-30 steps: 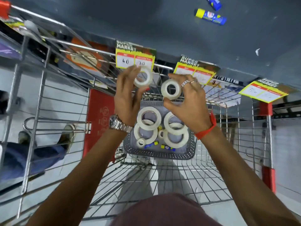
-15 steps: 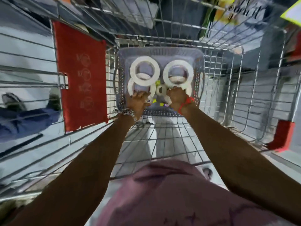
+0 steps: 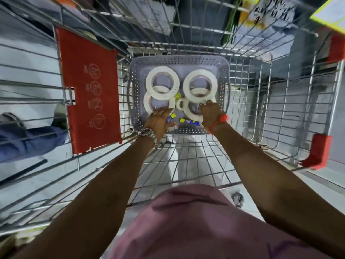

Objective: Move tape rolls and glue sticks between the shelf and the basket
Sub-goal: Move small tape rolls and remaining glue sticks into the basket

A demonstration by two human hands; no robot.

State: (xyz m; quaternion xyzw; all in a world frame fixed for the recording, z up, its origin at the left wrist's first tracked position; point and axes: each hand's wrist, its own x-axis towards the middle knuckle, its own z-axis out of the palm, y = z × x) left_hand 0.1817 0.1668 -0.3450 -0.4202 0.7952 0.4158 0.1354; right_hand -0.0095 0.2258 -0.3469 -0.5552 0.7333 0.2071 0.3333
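Observation:
A grey perforated basket (image 3: 179,60) sits at the far end of a wire shopping cart. It holds several white tape rolls: two big ones at the back (image 3: 161,82) (image 3: 199,85), two more big ones in front (image 3: 149,105) (image 3: 192,114) and a small one (image 3: 180,105) between them. Blue-and-yellow glue sticks (image 3: 188,121) lie on its near floor. My left hand (image 3: 160,121) reaches in with fingers spread, tips on the front left roll. My right hand (image 3: 210,114) has its fingers curled onto the front right roll; what it grips is hidden.
The cart's wire walls (image 3: 261,90) close in on both sides, with a red plastic flap (image 3: 89,90) on the left wall and red corner caps (image 3: 317,152) on the right. Shelf price tags (image 3: 332,10) show at the top right. A person's blue trouser leg (image 3: 28,139) is outside, left.
My hands came down from shelf height, each with a small tape roll, into the basket. Since half a second ago they have reached slightly deeper, and the left fingers have spread.

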